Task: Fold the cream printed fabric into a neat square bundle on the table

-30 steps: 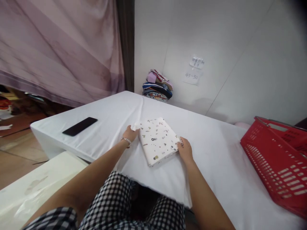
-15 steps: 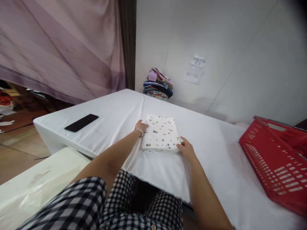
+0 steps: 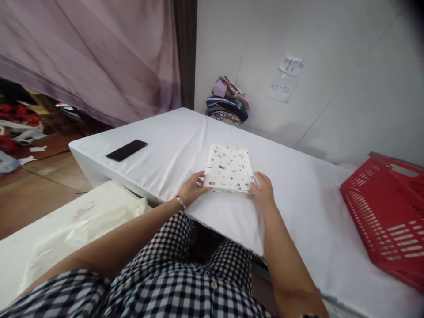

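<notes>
White cloth covers the table (image 3: 298,176), which stands against a pale wall with a pink curtain (image 3: 82,53) at about 10 o'clock. Near the front edge of the table lies the folded printed cloth (image 3: 228,170), a white bundle with small dark figures, flat and squared. The left hand (image 3: 194,187) rests at its near left corner, at about 8 o'clock from the bundle, fingers spread and only touching the edge; nothing is closed inside it. The right hand (image 3: 265,192) lies at the near right corner, at about 4 o'clock, also open and flat against the side, not clasping. One second ago the bundle lay turned at an angle, with the hands at its far left and near right corners; now it lies straight, its long side running away from the person, and both hands have come to the near corners. So the turning and squaring of the cloth seems finished. A black phone (image 3: 126,150) lies at 9 o'clock, well apart; a pile of folded clothes (image 3: 228,101) sits at 12 o'clock by the wall, and a red basket (image 3: 387,212) stands at 3 o'clock.
</notes>
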Tool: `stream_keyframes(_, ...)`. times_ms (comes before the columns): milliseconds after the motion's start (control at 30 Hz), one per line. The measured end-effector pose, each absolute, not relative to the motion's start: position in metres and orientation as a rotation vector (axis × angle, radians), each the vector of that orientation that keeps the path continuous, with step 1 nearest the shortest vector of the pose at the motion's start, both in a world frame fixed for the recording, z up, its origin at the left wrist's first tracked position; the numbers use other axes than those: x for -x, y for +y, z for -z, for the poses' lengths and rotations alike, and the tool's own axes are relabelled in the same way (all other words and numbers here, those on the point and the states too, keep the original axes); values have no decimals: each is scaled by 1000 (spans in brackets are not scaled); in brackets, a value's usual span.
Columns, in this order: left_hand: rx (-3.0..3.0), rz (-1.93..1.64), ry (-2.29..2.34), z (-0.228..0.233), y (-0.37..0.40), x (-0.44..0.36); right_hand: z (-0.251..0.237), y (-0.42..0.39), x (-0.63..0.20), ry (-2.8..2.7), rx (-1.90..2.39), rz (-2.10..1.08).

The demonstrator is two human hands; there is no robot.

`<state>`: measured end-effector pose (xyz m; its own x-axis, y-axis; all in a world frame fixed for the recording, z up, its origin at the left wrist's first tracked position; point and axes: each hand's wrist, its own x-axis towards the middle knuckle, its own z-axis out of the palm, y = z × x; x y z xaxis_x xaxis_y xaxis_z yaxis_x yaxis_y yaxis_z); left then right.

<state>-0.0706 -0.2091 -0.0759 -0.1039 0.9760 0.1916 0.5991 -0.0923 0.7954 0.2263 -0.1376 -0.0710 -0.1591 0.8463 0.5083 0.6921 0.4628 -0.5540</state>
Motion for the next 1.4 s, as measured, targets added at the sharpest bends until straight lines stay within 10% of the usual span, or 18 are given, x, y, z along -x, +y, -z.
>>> stream_keyframes(800,-2337,-639,1835,67,-216,56,76,-140,-214,-2272,1012,-491)
stream_keyframes(1133,-2409,-1065,1650,44,-199,40,75,-144,-212,-2238,1036,-472)
stream_keyframes(1400,-2262,-411,1817,55,-160,33,76,-143,-212,-2254,1032,-492)
